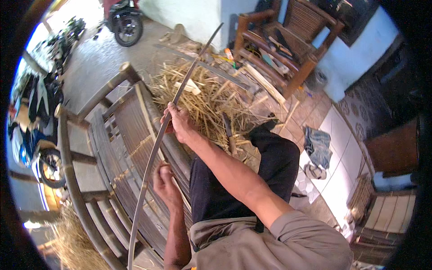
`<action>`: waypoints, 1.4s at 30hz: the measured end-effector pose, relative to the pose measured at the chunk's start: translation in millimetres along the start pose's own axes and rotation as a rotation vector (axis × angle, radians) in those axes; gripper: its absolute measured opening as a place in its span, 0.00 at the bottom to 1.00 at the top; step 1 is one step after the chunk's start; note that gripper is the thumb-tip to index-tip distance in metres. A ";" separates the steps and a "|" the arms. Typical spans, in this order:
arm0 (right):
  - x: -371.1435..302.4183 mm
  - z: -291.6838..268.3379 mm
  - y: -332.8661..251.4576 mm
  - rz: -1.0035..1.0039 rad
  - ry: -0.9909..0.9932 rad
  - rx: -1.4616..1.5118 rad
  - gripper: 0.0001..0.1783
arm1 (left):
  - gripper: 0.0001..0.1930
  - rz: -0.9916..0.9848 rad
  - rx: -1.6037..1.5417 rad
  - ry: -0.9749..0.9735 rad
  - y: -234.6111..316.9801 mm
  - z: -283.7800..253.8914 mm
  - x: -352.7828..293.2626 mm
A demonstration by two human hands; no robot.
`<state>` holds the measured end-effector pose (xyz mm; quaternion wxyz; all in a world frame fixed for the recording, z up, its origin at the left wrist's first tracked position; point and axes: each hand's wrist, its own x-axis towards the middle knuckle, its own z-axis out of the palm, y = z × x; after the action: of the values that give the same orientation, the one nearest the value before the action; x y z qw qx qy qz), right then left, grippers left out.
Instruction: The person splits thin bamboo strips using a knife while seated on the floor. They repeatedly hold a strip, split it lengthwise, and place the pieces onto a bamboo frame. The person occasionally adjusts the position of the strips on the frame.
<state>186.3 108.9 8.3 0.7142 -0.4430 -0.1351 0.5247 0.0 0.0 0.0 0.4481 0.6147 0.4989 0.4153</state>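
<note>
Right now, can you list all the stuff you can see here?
long thin grey bamboo strip: one, held across the bench
slatted brown bamboo bench: one, left
pile of pale yellow bamboo shavings: one, floor ahead
wooden-handled knife: one, on the shavings
brown wooden armchair: one, top right
motorbikes: at least two, top and far left
crumpled blue-grey cloth: one, tiled floor right
right hand: gripping the strip higher up
left hand: on the strip lower down
</note>
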 end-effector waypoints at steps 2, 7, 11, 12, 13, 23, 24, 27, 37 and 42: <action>-4.6 -12.6 -1.7 0.021 0.026 0.077 0.21 | 0.35 -0.022 -0.124 0.283 10.3 21.5 13.7; 6.9 -59.3 7.4 0.167 -0.073 0.180 0.24 | 0.33 0.245 -0.413 0.322 47.6 63.5 74.5; 29.0 -174.9 52.2 0.114 0.141 -0.047 0.26 | 0.32 0.372 -0.472 0.230 66.7 76.1 139.0; 27.1 -214.9 68.7 0.114 0.369 -0.274 0.29 | 0.32 0.358 -0.484 0.206 68.6 78.7 152.7; 33.7 -252.3 82.0 0.201 0.506 -0.515 0.28 | 0.32 0.336 -0.478 0.192 71.8 80.9 163.9; 55.2 -440.7 230.1 0.402 0.337 -1.240 0.44 | 0.30 0.054 -0.707 0.329 89.2 98.7 250.8; 53.0 -447.1 232.5 0.471 0.352 -1.152 0.47 | 0.28 0.060 -0.741 0.335 87.7 104.3 252.4; 51.6 -447.6 233.2 0.512 0.365 -1.107 0.54 | 0.28 0.180 -0.780 0.446 80.3 120.6 256.4; -27.5 -382.3 159.0 0.486 0.610 -0.320 0.27 | 0.25 0.570 -0.923 0.142 168.8 49.6 247.8; -97.0 -286.4 100.2 -0.263 0.881 -0.960 0.25 | 0.25 0.539 -0.830 0.207 228.1 18.0 203.7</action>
<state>271.5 -110.4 -206.5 0.4839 -0.8650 -0.1021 0.0845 104.3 175.3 228.5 0.4796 0.4475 0.1570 0.7383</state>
